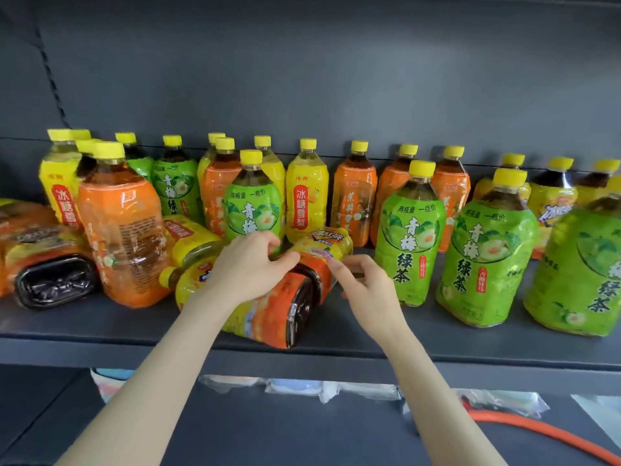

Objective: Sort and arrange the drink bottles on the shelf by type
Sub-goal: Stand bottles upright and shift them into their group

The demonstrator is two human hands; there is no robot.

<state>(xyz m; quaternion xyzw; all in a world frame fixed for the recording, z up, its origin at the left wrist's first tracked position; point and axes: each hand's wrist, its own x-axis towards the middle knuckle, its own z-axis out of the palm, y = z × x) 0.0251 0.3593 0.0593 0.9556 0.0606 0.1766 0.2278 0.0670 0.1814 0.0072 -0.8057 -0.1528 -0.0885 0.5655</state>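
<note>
Head view, shelf: A dark shelf [437, 344] carries a jumble of yellow-capped drink bottles, the label colours mixed from end to end.
Head view, lying bottle: A yellow-and-orange lying bottle [268, 317] rests on its side near the shelf's front edge, with its cap to the left and its dark base towards the camera. A second fallen bottle [324, 245] lies just behind, apparently touching it.
Head view, left hand: The left hand [250, 264] lies over the lying bottle's upper side, its fingers [265, 240] curled down and grasping the wrap.
Head view, right hand: The right hand [364, 287] meets the same bottle near its base. Index fingertip and thumb bend at the orange band, but it cannot be told whether they pinch it.
Head view, neighbours: A green bottle [408, 243] stands just to the right, a tall orange bottle [124, 230] to the left and a yellow bottle [306, 200] behind. More toppled bottles [43, 264] lie at the far left.
Head view, below: An orange hose [537, 432] runs across the lower level.
Step in hand: This looks like raising the lying bottle upright so it can join its own kind.
Doing it well: The glossy wrap looks slippery, so a hold on the body, one hand near the base and one near the neck, would be surer. The bottle should tip cap-up away from the front edge. The bottle behind may roll once its support goes. The green bottle leaves little room to swing on the right.
</note>
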